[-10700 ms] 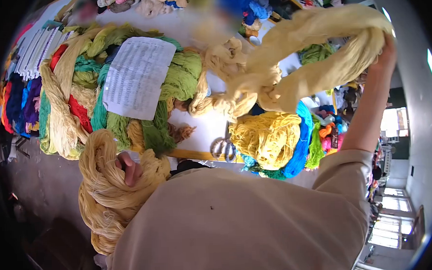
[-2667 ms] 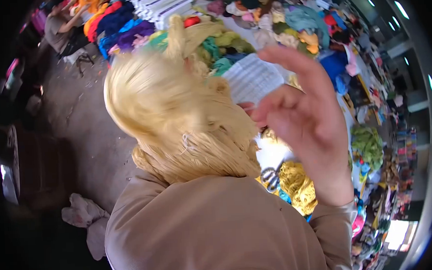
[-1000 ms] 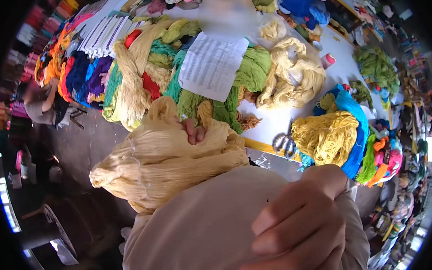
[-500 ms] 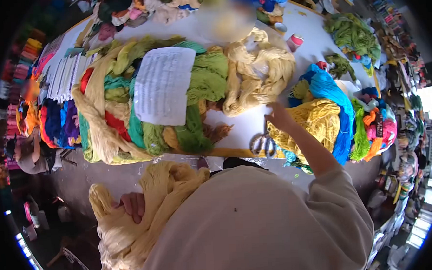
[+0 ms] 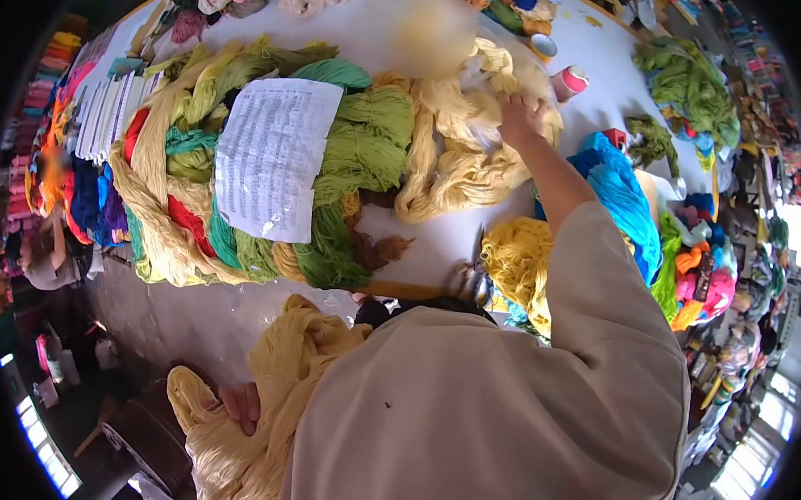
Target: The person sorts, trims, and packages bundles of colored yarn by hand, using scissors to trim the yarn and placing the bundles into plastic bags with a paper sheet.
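Now your left hand [image 5: 240,405] sits low at the left of the view, fingers curled shut around the big cream yarn bundle [image 5: 248,435] that hangs against your side below the desk [image 5: 436,239] edge; that grip is the same as half a second ago, with the bundle in much the same place. Just right of it on the desk lies the mixed heap of green, cream and red skeins [image 5: 193,205], and the printed sheet [image 5: 271,157] rests on top of that heap, unmoved. Next comes the pale yellow skein pile [image 5: 459,158] in the middle of the desk. Your right hand [image 5: 518,115] has travelled: half a second ago it was lower, near the bright yellow yarn [image 5: 517,263] and the scissors [image 5: 473,282] at the desk's front edge, and now your arm is stretched well forward, with the hand pressed palm-down on the far right part of the pale yellow pile. Its fingers are bent into the strands, but you cannot tell from this angle whether they have closed on any. Beyond the hand, a small pink-topped cup [image 5: 570,82] stands near the pile. Right of your sleeve lies the blue yarn [image 5: 622,205], touching the bright yellow yarn, and farther right a green tangle [image 5: 688,85] sits well apart.
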`<state>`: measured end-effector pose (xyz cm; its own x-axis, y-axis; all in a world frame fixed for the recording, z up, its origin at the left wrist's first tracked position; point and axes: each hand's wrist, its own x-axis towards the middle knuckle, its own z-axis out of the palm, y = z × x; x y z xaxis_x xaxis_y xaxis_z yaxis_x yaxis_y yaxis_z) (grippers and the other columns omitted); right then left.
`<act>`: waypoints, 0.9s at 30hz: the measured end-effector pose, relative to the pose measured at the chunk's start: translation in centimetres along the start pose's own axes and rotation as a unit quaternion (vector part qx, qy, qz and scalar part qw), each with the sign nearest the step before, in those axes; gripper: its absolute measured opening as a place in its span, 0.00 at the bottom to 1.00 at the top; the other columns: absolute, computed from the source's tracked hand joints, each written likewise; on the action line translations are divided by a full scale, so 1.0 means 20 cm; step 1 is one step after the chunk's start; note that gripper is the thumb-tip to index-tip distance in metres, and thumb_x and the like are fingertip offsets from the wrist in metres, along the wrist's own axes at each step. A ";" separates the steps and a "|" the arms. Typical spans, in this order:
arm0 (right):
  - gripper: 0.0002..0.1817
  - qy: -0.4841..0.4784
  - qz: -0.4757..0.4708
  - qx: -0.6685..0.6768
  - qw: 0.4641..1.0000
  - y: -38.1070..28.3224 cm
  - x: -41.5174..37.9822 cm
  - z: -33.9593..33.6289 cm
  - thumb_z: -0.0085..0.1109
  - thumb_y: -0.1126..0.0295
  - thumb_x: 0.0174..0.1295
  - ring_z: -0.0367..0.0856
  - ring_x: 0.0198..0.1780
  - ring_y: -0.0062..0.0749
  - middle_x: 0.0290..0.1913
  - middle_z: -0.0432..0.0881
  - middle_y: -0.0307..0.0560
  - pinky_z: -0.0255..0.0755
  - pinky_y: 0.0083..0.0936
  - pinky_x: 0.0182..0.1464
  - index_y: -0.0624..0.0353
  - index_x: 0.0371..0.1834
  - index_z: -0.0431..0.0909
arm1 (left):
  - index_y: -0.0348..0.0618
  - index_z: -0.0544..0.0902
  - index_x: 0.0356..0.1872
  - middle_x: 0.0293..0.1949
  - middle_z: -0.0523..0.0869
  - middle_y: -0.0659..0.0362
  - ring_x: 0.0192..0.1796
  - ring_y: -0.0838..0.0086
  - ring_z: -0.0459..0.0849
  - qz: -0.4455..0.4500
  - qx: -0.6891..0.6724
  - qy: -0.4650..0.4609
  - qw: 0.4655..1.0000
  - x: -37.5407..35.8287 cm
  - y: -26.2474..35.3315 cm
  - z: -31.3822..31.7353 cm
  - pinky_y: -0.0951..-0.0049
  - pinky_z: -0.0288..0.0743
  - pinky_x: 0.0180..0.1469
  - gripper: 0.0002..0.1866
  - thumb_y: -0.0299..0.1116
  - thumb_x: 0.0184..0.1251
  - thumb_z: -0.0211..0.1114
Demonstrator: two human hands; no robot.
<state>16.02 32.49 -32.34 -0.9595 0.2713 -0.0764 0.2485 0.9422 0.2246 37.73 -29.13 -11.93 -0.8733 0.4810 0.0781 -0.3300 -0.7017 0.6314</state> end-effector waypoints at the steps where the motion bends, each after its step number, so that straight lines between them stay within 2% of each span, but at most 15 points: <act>1: 0.28 0.000 -0.005 0.000 1.000 0.02 0.01 -0.04 0.57 0.63 0.62 0.65 0.72 0.39 0.69 0.72 0.42 0.52 0.64 0.69 0.46 0.68 0.70 | 0.44 0.79 0.48 0.33 0.82 0.56 0.39 0.70 0.77 -0.001 0.002 0.001 1.000 0.01 -0.01 0.00 0.71 0.69 0.51 0.22 0.50 0.80 0.43; 3: 0.27 -0.165 -0.041 0.057 0.984 0.07 0.03 -0.16 0.62 0.55 0.59 0.72 0.68 0.38 0.57 0.82 0.44 0.49 0.66 0.68 0.49 0.62 0.77 | 0.43 0.79 0.47 0.32 0.82 0.56 0.39 0.71 0.77 -0.005 0.002 0.000 1.000 0.03 -0.02 0.01 0.71 0.69 0.50 0.23 0.50 0.80 0.43; 4: 0.28 -0.049 -0.008 0.168 0.984 0.14 0.01 -0.10 0.65 0.49 0.55 0.80 0.59 0.42 0.48 0.86 0.50 0.62 0.56 0.62 0.51 0.57 0.81 | 0.43 0.80 0.47 0.32 0.83 0.56 0.39 0.71 0.77 -0.008 0.003 -0.001 1.000 0.05 -0.03 0.01 0.72 0.69 0.50 0.23 0.50 0.80 0.43; 6: 0.28 -0.009 0.156 0.430 0.889 0.41 0.16 0.06 0.66 0.50 0.56 0.83 0.54 0.42 0.50 0.85 0.52 0.73 0.40 0.50 0.54 0.57 0.80 | 0.43 0.80 0.46 0.31 0.83 0.56 0.39 0.71 0.76 -0.012 0.004 -0.005 1.000 0.10 -0.05 0.00 0.72 0.69 0.50 0.23 0.50 0.80 0.43; 8: 0.25 0.028 0.207 0.718 0.664 0.69 0.05 -0.16 0.63 0.53 0.62 0.84 0.48 0.38 0.48 0.85 0.51 0.78 0.30 0.48 0.60 0.55 0.79 | 0.43 0.80 0.45 0.30 0.83 0.57 0.39 0.71 0.76 -0.019 0.003 -0.004 1.000 0.13 -0.05 0.00 0.72 0.69 0.49 0.23 0.50 0.80 0.43; 10: 0.20 0.176 0.161 0.874 0.424 0.78 -0.18 -0.61 0.57 0.60 0.70 0.83 0.44 0.36 0.50 0.82 0.48 0.79 0.36 0.50 0.60 0.59 0.75 | 0.44 0.80 0.41 0.27 0.83 0.57 0.38 0.71 0.76 -0.029 -0.003 0.004 1.000 0.15 -0.06 -0.02 0.73 0.70 0.48 0.23 0.51 0.80 0.42; 15: 0.35 0.375 0.081 0.776 0.501 0.99 -0.61 -1.21 0.46 0.46 0.70 0.82 0.45 0.40 0.57 0.81 0.52 0.78 0.47 0.50 0.63 0.70 0.66 | 0.45 0.78 0.32 0.23 0.83 0.58 0.37 0.71 0.76 -0.063 -0.005 0.032 0.997 0.24 -0.06 -0.01 0.74 0.71 0.45 0.25 0.51 0.80 0.39; 16: 0.28 0.293 -0.097 0.835 0.456 1.15 -0.67 -1.20 0.45 0.55 0.71 0.84 0.45 0.39 0.56 0.82 0.59 0.81 0.43 0.50 0.67 0.66 0.69 | 0.45 0.78 0.32 0.23 0.83 0.58 0.37 0.71 0.76 -0.064 -0.004 0.032 0.997 0.26 -0.07 0.01 0.74 0.71 0.45 0.25 0.51 0.80 0.39; 18: 0.26 0.384 0.010 0.735 0.559 0.86 -0.72 -1.36 0.48 0.62 0.70 0.85 0.51 0.45 0.56 0.82 0.62 0.82 0.43 0.51 0.69 0.65 0.69 | 0.44 0.78 0.34 0.24 0.83 0.57 0.38 0.69 0.76 -0.073 -0.035 0.043 0.996 0.29 -0.08 0.04 0.74 0.71 0.47 0.25 0.50 0.79 0.39; 19: 0.26 0.366 0.067 0.750 0.548 0.75 -0.74 -1.33 0.54 0.66 0.68 0.84 0.55 0.50 0.55 0.82 0.64 0.82 0.40 0.53 0.68 0.67 0.68 | 0.44 0.78 0.34 0.24 0.83 0.57 0.38 0.69 0.76 -0.073 -0.034 0.041 0.996 0.29 -0.08 0.02 0.74 0.71 0.47 0.25 0.50 0.79 0.39; 21: 0.30 0.251 0.081 0.326 0.908 0.69 -0.73 -0.98 0.64 0.69 0.61 0.85 0.49 0.43 0.54 0.82 0.60 0.80 0.37 0.53 0.55 0.68 0.70 | 0.43 0.79 0.35 0.24 0.83 0.56 0.39 0.68 0.76 -0.074 -0.033 -0.007 0.997 0.30 -0.09 -0.04 0.72 0.71 0.49 0.25 0.49 0.79 0.39; 24: 0.36 0.024 -0.018 0.539 0.842 -0.08 -0.66 -0.88 0.70 0.61 0.57 0.84 0.45 0.38 0.50 0.81 0.58 0.78 0.31 0.53 0.59 0.66 0.64 | 0.42 0.79 0.37 0.24 0.83 0.56 0.40 0.68 0.76 -0.074 -0.043 0.011 0.996 0.28 -0.09 -0.02 0.71 0.70 0.51 0.25 0.49 0.79 0.38; 25: 0.39 -0.089 -0.008 0.511 0.855 -0.25 -0.65 -0.78 0.68 0.61 0.59 0.85 0.44 0.40 0.45 0.82 0.58 0.80 0.35 0.51 0.60 0.69 0.57 | 0.42 0.79 0.37 0.24 0.83 0.56 0.40 0.68 0.76 -0.069 -0.041 0.010 0.997 0.27 -0.09 -0.03 0.71 0.70 0.51 0.25 0.49 0.79 0.38; 26: 0.42 -0.217 0.012 0.573 0.790 -0.40 -0.62 -0.51 0.66 0.62 0.60 0.84 0.46 0.45 0.46 0.81 0.61 0.79 0.41 0.52 0.59 0.73 0.51 | 0.42 0.79 0.36 0.24 0.83 0.56 0.40 0.68 0.76 -0.067 -0.039 0.013 0.997 0.25 -0.09 -0.04 0.71 0.70 0.51 0.25 0.50 0.80 0.38; 27: 0.46 -0.200 -0.014 0.539 0.818 -0.53 -0.66 -0.28 0.66 0.60 0.61 0.81 0.51 0.46 0.53 0.76 0.64 0.78 0.41 0.56 0.59 0.75 0.47 | 0.43 0.79 0.36 0.24 0.83 0.56 0.40 0.68 0.76 -0.063 -0.038 0.014 0.997 0.23 -0.08 -0.04 0.70 0.70 0.51 0.26 0.50 0.80 0.37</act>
<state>25.36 17.75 -28.30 -0.9001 0.0874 -0.4267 0.4072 0.5171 -0.7529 33.91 -26.21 -13.26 -0.8321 0.5542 -0.0213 -0.4638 -0.6743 0.5746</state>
